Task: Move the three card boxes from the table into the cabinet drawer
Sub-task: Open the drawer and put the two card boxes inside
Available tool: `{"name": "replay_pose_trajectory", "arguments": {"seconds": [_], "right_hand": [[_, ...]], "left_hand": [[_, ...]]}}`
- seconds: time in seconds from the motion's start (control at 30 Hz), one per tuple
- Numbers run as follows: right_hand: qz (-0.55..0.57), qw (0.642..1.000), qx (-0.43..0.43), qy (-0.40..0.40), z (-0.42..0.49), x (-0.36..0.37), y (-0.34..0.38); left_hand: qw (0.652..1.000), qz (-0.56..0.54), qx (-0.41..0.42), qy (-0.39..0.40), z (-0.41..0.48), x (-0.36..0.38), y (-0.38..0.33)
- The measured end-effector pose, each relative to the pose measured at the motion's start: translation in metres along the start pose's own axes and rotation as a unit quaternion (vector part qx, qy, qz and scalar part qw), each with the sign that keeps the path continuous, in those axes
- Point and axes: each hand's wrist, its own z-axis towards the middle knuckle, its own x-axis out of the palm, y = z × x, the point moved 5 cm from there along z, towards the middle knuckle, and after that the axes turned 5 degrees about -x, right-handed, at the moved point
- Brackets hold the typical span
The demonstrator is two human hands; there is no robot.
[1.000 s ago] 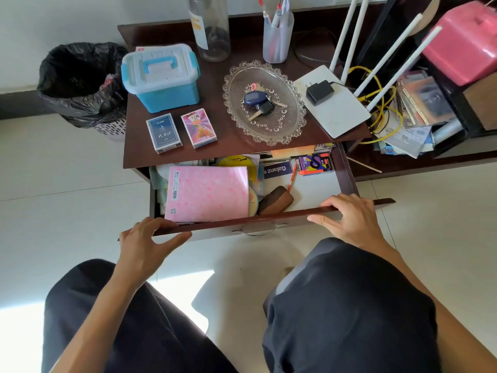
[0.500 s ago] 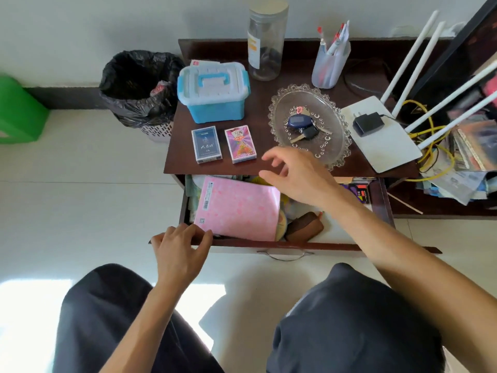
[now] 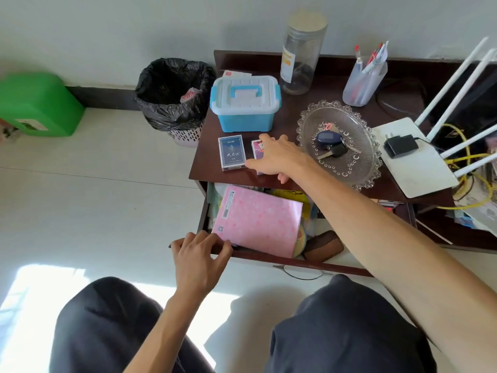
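Note:
Two card boxes lie side by side on the dark table, near its front left corner. The blue card box lies free. My right hand covers most of the pink card box, with fingers over its far end and thumb at its near end. That box still lies flat on the table. Below the tabletop the drawer stands pulled out, and my left hand grips the left part of its front edge. A third card box is not clearly visible.
A pink notebook and a brown case fill the drawer's left and middle. On the table are a blue storage box, a glass plate with keys, a jar, a pen cup and a router. A lined bin stands to the left.
My right hand left the drawer front, reached across the open drawer and came down on the pink card box. My left hand stayed on the drawer edge. The view shifted left.

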Motion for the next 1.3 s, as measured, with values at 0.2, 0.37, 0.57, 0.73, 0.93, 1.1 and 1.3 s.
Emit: {"name": "replay_pose_trajectory", "arguments": {"seconds": [0.2, 0.37, 0.57, 0.73, 0.93, 1.1, 1.3], "right_hand": [[0.024, 0.999, -0.003, 0.026, -0.004, -0.006, 0.0], [0.046, 0.998, -0.047, -0.02, -0.045, -0.022, 0.001], [0.098, 0.988, -0.098, -0.062, -0.128, -0.021, -0.029], [0.231, 0.968, -0.094, -0.001, -0.18, 0.008, -0.091], [0.214, 0.976, -0.008, 0.034, -0.205, 0.05, -0.18], [0.009, 0.998, -0.016, 0.067, -0.193, 0.078, -0.222], [-0.129, 0.985, -0.051, 0.101, -0.173, 0.096, -0.239]], "left_hand": [[1.0, 0.002, 0.001, -0.001, -0.001, 0.002, 0.001], [1.0, 0.002, 0.006, 0.002, -0.001, 0.0, -0.001], [1.0, 0.003, 0.009, 0.002, -0.002, -0.002, -0.003], [1.0, 0.006, 0.015, -0.006, -0.002, -0.001, -0.003], [0.999, -0.006, 0.022, -0.045, -0.004, 0.001, -0.005], [0.998, 0.003, 0.031, -0.051, -0.005, 0.002, -0.006], [0.999, 0.006, 0.031, -0.004, -0.003, -0.005, -0.013]]}}
